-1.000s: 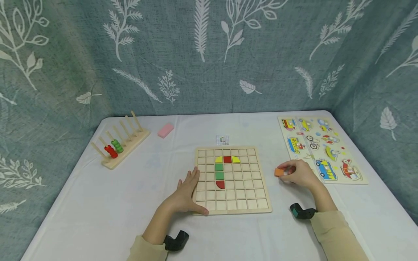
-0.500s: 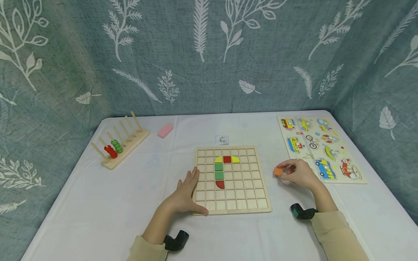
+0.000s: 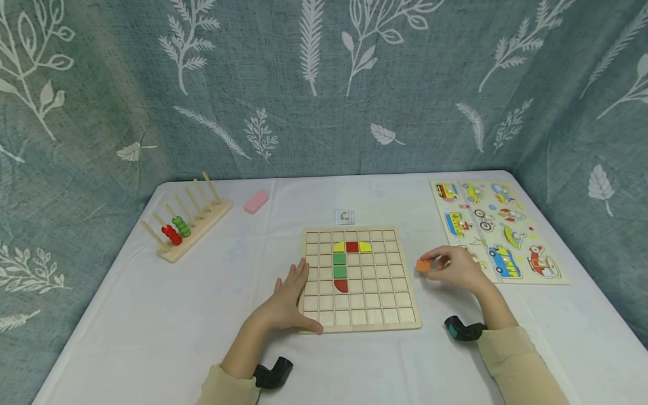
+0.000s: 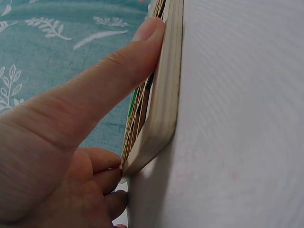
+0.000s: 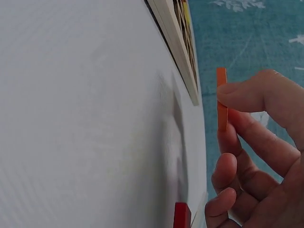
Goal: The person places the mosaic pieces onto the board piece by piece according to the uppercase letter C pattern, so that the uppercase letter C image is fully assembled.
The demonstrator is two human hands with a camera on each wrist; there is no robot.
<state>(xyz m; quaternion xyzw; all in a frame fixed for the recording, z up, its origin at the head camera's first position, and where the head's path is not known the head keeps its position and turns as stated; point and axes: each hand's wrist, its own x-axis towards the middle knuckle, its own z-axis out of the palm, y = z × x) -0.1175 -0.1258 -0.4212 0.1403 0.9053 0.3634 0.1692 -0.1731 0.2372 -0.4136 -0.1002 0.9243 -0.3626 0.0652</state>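
In the head view a wooden grid board (image 3: 374,292) lies mid-table. Set in its cells are a red square (image 3: 351,247) between two yellow curved pieces (image 3: 364,247), two green squares (image 3: 340,272) below, and a red quarter-round piece (image 3: 341,286). My left hand (image 3: 286,301) rests spread along the board's left side, its thumb on the near edge. To the right of the board, my right hand (image 3: 458,269) pinches a thin orange tile (image 3: 422,266) between thumb and fingers. The right wrist view shows that tile (image 5: 222,116) edge-on, raised off the white cloth.
Behind the board lies a small printed pattern card (image 3: 345,217). A pink block (image 3: 256,202) and a peg rack (image 3: 199,228) with red and green beads stand at the back left. A vehicle picture puzzle (image 3: 493,225) lies at right, partly behind my right hand.
My right hand has carried the orange tile a little left toward the board, tilting it on the way. The left hand stays in place on the board.
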